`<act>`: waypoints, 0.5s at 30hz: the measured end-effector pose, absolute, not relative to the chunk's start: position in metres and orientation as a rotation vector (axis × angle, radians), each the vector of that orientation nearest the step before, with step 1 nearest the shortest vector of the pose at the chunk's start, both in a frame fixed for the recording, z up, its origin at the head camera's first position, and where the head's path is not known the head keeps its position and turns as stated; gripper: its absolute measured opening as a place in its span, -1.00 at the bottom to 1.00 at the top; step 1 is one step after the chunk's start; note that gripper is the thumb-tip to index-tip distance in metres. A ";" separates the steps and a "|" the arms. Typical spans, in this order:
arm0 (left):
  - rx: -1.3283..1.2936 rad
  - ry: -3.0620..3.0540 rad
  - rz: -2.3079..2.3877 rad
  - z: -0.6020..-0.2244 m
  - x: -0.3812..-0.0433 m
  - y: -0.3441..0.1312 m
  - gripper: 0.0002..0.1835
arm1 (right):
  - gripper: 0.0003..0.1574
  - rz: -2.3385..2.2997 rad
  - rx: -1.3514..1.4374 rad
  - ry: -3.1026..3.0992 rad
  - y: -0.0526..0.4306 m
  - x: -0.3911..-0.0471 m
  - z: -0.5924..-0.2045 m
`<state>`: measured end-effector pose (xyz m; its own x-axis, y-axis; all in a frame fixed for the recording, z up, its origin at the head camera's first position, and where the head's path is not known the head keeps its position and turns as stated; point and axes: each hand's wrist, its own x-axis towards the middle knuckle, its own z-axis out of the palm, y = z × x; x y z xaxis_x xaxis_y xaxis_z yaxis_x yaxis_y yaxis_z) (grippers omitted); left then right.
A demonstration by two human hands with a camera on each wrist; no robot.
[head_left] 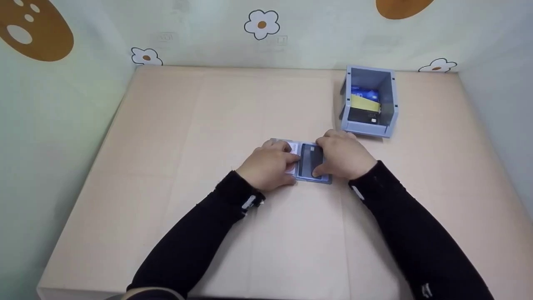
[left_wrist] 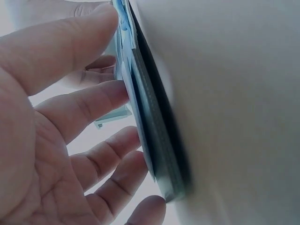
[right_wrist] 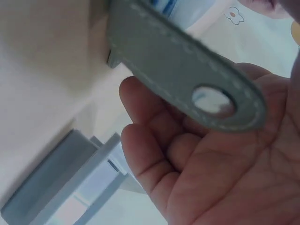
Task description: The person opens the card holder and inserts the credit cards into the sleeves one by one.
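Note:
A grey-blue card holder [head_left: 300, 178] lies spread like a book on the table, with a dark card [head_left: 307, 160] in the clear pocket of its right half. My left hand [head_left: 268, 164] holds the left half, thumb by the near edge and fingertips over the page. In the left wrist view its fingertips [left_wrist: 119, 91] meet the card holder [left_wrist: 157, 126]. My right hand [head_left: 345, 154] grips the right side, its thumb on the pocket over the card. A strap [right_wrist: 164, 65] with a metal snap [right_wrist: 213, 101] sticks out over the right palm.
A grey-blue plastic bin [head_left: 366, 129] stands at the back right, beyond my right hand. Inside are blue cards [head_left: 366, 93], a yellow card [head_left: 365, 103] and a black card [head_left: 362, 115]. The table [head_left: 200, 125] has a pale peach cover and meets a patterned wall [head_left: 208, 41] behind.

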<state>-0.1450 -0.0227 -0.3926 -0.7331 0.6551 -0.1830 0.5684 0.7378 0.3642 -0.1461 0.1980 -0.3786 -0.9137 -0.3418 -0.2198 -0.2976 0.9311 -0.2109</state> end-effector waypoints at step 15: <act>0.958 2.643 0.420 -0.393 -0.145 -0.023 -0.37 | -0.08 -0.222 -0.453 2.846 0.194 -0.144 -0.376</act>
